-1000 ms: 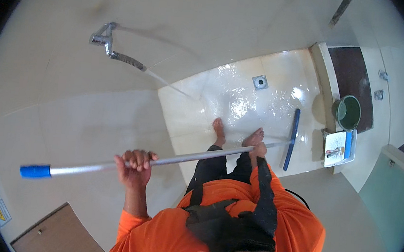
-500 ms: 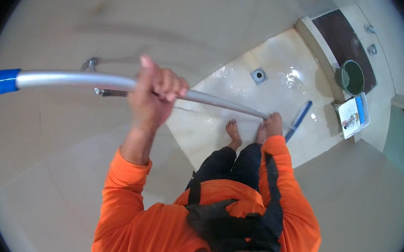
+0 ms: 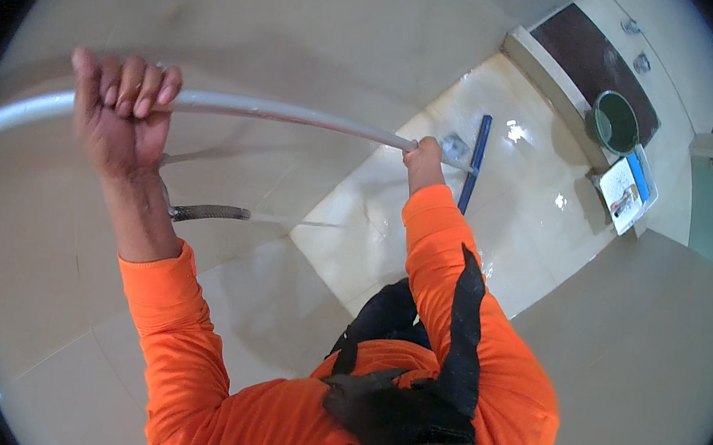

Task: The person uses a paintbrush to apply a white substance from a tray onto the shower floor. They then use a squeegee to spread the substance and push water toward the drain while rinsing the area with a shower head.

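A floor squeegee with a long silver pole [image 3: 285, 113] slants across the view. My left hand [image 3: 127, 110] is closed round the upper part of its pole, raised at the left. Lower down, my right hand [image 3: 423, 156] grips the same pole close above the blue squeegee head [image 3: 482, 140]. The head rests on the wet tiled floor [image 3: 538, 206], just right of the square floor drain [image 3: 455, 146], which the pole and my right hand partly cover. The pole's top end runs out toward the left rim.
A ribbed hose [image 3: 211, 213] juts from the left wall, close to the pole. At the right, a green bucket [image 3: 613, 123] and a white container [image 3: 630, 193] with a blue item stand by a low ledge [image 3: 551, 74]. Two metal fittings are on the far wall.
The squeegee head has moved left and away from me across the floor, toward the drain. Both hands have shifted left with the pole, and my right arm has reached farther out.
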The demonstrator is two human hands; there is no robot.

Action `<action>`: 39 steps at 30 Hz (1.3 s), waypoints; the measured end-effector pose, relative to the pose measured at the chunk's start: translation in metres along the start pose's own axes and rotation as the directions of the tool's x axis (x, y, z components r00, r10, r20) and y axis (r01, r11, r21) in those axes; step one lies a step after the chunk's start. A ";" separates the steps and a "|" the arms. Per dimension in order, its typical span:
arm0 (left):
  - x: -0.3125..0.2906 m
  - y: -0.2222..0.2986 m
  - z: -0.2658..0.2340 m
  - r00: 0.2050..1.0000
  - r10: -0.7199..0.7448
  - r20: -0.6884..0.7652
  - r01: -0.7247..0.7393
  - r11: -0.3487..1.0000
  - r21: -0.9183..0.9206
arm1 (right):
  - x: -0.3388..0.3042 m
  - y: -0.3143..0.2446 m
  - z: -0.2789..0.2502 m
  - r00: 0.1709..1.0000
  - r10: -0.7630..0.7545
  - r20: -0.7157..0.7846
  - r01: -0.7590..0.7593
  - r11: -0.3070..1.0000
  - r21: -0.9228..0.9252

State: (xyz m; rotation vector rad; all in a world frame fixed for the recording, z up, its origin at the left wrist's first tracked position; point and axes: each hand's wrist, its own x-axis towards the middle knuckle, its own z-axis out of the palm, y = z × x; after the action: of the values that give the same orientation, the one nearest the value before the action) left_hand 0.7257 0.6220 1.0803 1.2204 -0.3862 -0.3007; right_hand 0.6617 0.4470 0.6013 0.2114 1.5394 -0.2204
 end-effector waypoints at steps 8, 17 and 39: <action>-0.062 -0.021 0.037 0.943 0.010 0.332 0.022 0.996 -0.090 | 0.065 -0.089 -0.124 0.985 -0.120 0.127 0.161 0.906 -0.391; -0.087 -0.125 0.092 0.949 -0.203 0.242 0.230 0.969 -0.087 | 0.089 -0.191 -0.251 0.968 -0.201 -0.153 0.190 0.978 -0.085; 0.032 0.009 0.057 0.959 -0.032 0.281 0.012 0.997 0.074 | -0.019 -0.012 0.017 0.990 0.110 0.093 -0.119 0.989 0.088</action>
State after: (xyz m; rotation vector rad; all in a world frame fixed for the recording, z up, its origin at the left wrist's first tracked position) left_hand 0.7297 0.5629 1.1100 1.2554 -0.6343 -0.4865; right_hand 0.6740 0.4311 0.6208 0.3589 1.4260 -0.2083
